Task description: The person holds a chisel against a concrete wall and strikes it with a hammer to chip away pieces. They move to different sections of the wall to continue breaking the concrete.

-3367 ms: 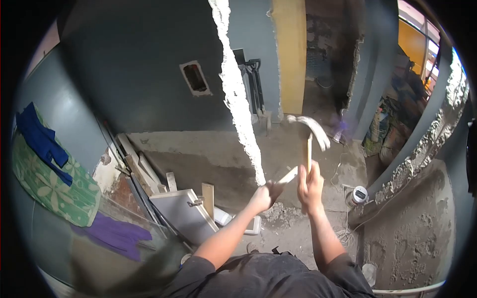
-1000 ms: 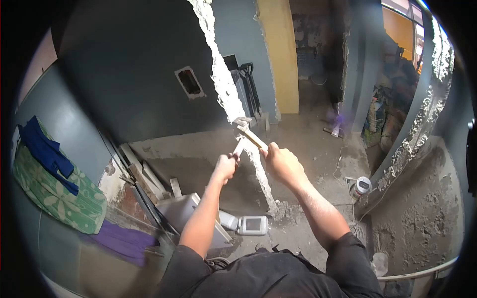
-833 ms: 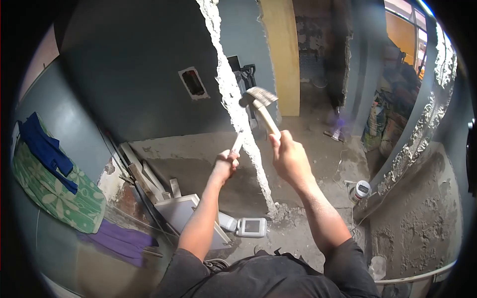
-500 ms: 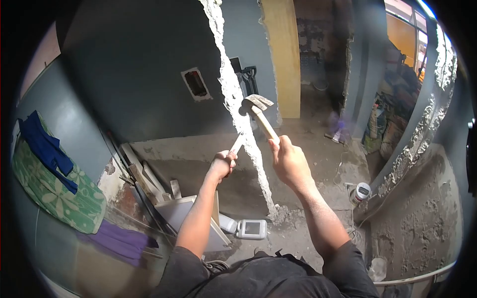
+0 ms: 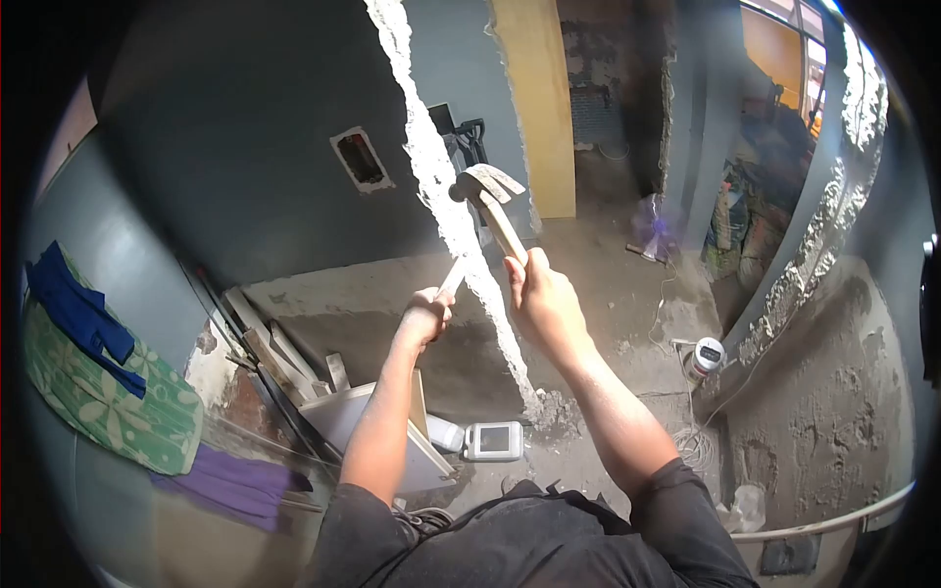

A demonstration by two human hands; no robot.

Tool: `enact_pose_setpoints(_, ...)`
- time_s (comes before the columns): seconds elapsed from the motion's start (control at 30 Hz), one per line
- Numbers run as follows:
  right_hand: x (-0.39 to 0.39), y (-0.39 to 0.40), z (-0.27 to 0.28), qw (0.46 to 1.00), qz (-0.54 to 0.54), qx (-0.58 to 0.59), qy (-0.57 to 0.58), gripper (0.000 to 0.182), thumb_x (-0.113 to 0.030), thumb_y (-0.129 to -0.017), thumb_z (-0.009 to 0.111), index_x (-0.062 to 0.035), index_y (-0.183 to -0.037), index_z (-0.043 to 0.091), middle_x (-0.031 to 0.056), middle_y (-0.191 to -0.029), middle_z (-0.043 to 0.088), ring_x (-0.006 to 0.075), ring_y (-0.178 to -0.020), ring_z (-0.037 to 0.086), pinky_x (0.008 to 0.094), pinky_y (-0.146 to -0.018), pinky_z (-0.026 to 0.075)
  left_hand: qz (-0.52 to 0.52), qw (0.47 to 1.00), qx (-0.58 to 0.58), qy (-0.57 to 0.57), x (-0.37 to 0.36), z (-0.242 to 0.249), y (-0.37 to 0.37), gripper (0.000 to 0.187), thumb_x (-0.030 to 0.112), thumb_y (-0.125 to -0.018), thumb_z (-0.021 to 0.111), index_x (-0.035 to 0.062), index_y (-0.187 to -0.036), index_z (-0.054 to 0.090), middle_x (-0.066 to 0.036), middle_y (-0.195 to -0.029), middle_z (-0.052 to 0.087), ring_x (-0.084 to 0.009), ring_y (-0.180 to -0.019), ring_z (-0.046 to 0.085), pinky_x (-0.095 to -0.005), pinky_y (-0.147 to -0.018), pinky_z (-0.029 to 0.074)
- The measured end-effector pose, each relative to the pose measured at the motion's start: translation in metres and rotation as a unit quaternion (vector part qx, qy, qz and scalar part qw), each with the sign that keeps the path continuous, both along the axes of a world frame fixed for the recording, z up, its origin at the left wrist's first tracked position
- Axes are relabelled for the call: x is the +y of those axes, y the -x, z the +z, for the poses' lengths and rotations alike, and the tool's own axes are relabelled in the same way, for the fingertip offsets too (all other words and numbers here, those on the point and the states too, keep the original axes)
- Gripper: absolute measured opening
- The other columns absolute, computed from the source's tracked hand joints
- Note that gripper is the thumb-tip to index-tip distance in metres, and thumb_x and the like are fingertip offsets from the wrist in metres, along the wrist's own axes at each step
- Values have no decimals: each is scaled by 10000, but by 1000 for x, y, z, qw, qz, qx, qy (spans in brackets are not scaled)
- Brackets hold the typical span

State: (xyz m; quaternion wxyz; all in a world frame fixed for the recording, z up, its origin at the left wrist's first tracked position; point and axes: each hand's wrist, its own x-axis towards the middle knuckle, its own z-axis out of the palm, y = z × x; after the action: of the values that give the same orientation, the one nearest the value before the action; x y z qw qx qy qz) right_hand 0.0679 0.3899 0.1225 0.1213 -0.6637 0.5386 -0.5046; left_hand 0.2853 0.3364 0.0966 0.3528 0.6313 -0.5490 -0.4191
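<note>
My right hand (image 5: 544,299) is wrapped round the wooden handle of a claw hammer (image 5: 501,223), its metal head raised beside the rough white wall edge (image 5: 446,196). Left of that edge, my left hand (image 5: 425,316) grips a short pale chisel (image 5: 453,278), whose upper end points up toward the broken white plaster. The hammer head is above the chisel and apart from it. Which end of the chisel meets the wall cannot be made out.
A white jerrycan (image 5: 493,442) and leaning boards (image 5: 392,431) stand below my left arm. Rubble (image 5: 554,412) lies at the wall's foot. A white bucket (image 5: 706,355), cable (image 5: 694,448) and purple fan (image 5: 655,227) are at the right. Cloths (image 5: 118,382) hang left.
The view has shifted slightly, so the wall and room appear further left. Both hands keep their holds, and the hammer stays raised near the wall edge.
</note>
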Motion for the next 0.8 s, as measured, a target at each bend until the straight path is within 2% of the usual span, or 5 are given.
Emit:
enact_pose_setpoints(0.1, -14, -4, -35, 999, -15, 44, -19, 299, -316, -1005, 505, -30, -934, 457, 244, -652, 603, 459, -650, 621, 537, -577, 487, -6, 999, -43, -20, -4, 1, -1, 143, 178, -933, 504, 61, -887, 573, -29, -636, 531, -125, -464, 465, -312, -399, 361)
enact_pose_setpoints(0.17, -11, 7, -62, 993, -4, 98, -62, 303, -320, -1001, 503, -24, -942, 482, 252, -667, 614, 461, -669, 624, 546, -602, 495, -188, 866, -449, 115, -15, -22, -9, 75, 121, -910, 508, 69, -960, 525, -202, -922, 628, -399, -787, 612, -488, -685, 510)
enact_pose_setpoints(0.37, 56, 58, -155, 984, -28, -116, -129, 261, -291, -978, 547, -32, -980, 518, 274, -733, 625, 500, -736, 610, 549, -619, 471, -269, 864, -365, 219, 49, -108, 20, 243, 294, -953, 550, 69, -1042, 572, -256, -967, 655, -460, -912, 630, -529, -768, 503)
enact_pose_setpoints(0.67, 234, 153, -446, 853, -145, 66, -498, 370, -289, -773, 689, 76, -835, 687, 300, -825, 668, 437, -825, 677, 489, -761, 549, -134, 953, -230, -147, 195, -370, -90, 419, 395, -905, 600, 59, -1151, 635, -254, -1012, 679, -442, -966, 649, -494, -818, 501)
enact_pose_setpoints(0.8, 294, 148, -383, 819, -125, 85, -554, 348, -316, -809, 666, -16, -981, 709, 257, -931, 690, 404, -939, 675, 497, -767, 521, -173, 885, -344, -262, 277, -323, -166, 405, 413, -885, 611, 59, -1064, 691, -239, -852, 687, -415, -844, 670, -463, -705, 507)
